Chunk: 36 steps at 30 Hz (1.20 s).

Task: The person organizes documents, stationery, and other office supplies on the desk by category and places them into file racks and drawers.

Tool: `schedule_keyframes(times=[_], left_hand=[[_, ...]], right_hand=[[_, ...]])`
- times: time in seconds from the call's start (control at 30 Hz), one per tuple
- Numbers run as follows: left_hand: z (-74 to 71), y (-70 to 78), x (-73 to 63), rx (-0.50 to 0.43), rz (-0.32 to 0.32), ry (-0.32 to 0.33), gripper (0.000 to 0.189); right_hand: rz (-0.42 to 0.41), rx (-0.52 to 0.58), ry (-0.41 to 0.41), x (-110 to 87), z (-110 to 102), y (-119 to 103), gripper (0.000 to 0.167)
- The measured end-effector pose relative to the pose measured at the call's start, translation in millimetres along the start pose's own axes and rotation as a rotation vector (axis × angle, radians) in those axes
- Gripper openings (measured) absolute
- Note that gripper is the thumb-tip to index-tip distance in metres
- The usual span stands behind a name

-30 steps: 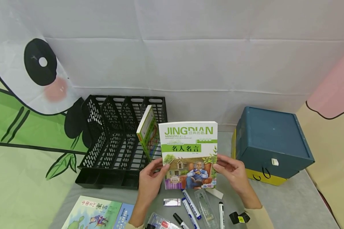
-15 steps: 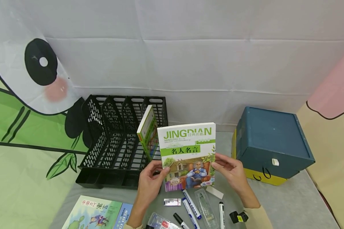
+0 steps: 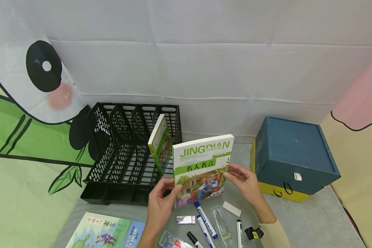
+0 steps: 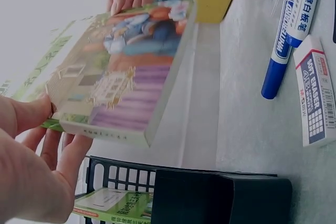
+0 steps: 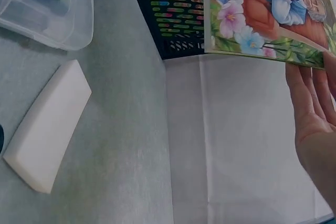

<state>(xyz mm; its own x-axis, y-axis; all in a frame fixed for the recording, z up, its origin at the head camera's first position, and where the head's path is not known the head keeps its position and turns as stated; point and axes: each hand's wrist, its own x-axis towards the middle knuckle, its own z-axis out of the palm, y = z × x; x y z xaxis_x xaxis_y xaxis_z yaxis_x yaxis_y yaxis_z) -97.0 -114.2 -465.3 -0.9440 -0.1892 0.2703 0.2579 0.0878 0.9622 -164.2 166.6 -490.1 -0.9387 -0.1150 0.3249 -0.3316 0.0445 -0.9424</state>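
Note:
A green-and-white paperback book [image 3: 201, 172] with a picture of a seated person is held up off the table, its cover facing me and its left edge turned nearer. My left hand [image 3: 162, 203] pinches its lower left edge, thumb on the cover and fingers behind, as the left wrist view shows. On the opposite edge, my right hand [image 3: 245, 184] pinches it between thumb and fingers. Just behind and to the left stands a black slotted file rack [image 3: 124, 162] with several compartments. Another green book [image 3: 161, 144] leans upright in its right part.
Whiteboard markers [image 3: 206, 220], a boxed eraser [image 3: 186, 219], a white block [image 3: 231, 208] and a clear plastic case [image 3: 222, 225] lie in front. A picture book [image 3: 102, 232] is at lower left. Blue drawer box [image 3: 297, 148] stands at right, over a yellow one [image 3: 285, 193].
The held book has turned about its upright axis, its right side swinging away from me. The right hand has moved slightly left and inward with it; both hands keep their hold.

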Motion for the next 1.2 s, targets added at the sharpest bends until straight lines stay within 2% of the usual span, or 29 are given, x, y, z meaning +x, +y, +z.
schedule_keyframes(times=[0.37, 0.63, 0.93, 1.2], left_hand=[[-0.6, 9.1, -10.5, -0.039, -0.033, 0.035, 0.015], [-3.4, 13.7, -13.6, -0.065, -0.014, 0.097, 0.013], [-11.8, 16.6, -13.6, -0.004, 0.072, 0.191, 0.013], [-17.6, 20.8, -13.4, -0.010, 0.114, 0.286, 0.016]], right_hand=[[0.054, 0.027, -0.060, 7.8, 5, 5, 0.034], [0.019, 0.097, -0.122, 15.0, 9, 9, 0.032], [0.044, 0.142, -0.092, 21.3, 14, 17, 0.034], [0.102, 0.159, -0.051, 25.2, 17, 27, 0.035]])
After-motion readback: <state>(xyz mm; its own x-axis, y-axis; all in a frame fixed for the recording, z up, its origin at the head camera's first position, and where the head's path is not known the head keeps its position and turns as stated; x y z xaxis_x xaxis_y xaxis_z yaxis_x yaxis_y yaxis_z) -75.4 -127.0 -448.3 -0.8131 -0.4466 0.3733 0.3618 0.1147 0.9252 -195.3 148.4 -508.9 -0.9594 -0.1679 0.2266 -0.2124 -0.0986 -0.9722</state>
